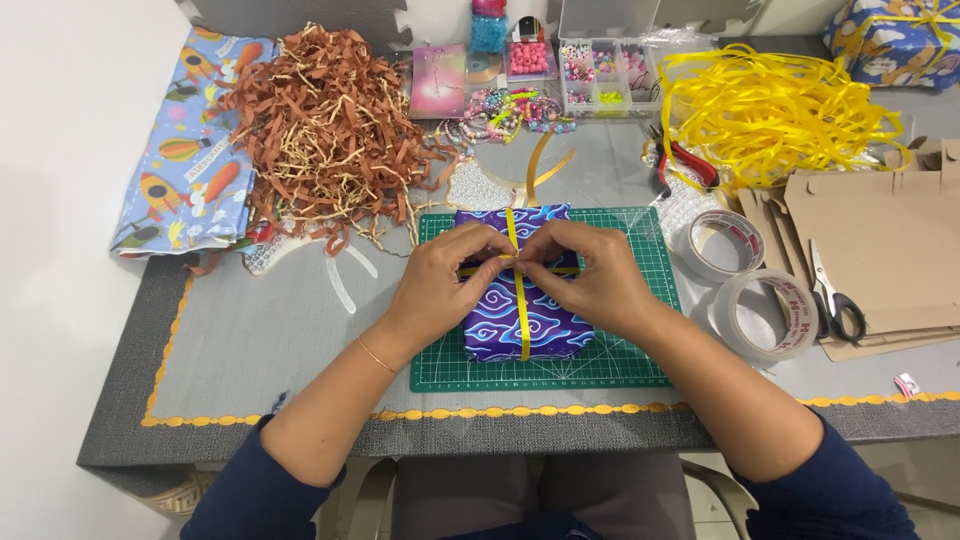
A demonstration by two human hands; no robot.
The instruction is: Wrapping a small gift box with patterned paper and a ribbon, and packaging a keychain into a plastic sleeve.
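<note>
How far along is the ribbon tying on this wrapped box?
Done: the box is fully wrapped in purple paper, and yellow ribbon runs across it both ways. In hand: the left hand and right hand pinch the ribbon where it crosses on top. Left: no finished knot or bow shows yet.

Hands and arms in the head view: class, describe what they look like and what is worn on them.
Both arms wear dark navy sleeves pushed up near the elbows, forearms bare. The left hand has a thin gold bracelet at the wrist. The right hand shows no jewellery. No gloves.
</note>
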